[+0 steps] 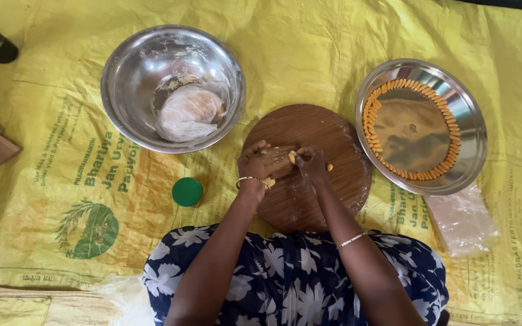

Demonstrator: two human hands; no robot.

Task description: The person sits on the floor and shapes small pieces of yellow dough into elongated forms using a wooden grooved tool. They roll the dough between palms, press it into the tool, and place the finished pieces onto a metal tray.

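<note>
**Hands shaping dough pieces on a round board**

- Round wooden board (pixel 327 181): lies flat on the yellow sack sheet (pixel 61 121), dusted with flour, in front of the person's lap.
- Left hand (pixel 253 166): curled closed around a small ridged wooden tool (pixel 276 158) held against the board.
- Right hand (pixel 310 164): fingers pinched narrow on a small yellow dough piece (pixel 292 158), pressing it at the tool. Another dough bit (pixel 330 167) lies on the board just beside this hand.
- Steel plate (pixel 472 115): right of the board, shaped yellow pieces set in a ring along its inner edge.
- Steel bowl (pixel 128 66): upper left, holding a lump wrapped in clear plastic (pixel 188 111).
- Green lid (pixel 187 191): on the sheet, left of the board.
- Clear plastic bag (pixel 461 220): below the plate.
</note>
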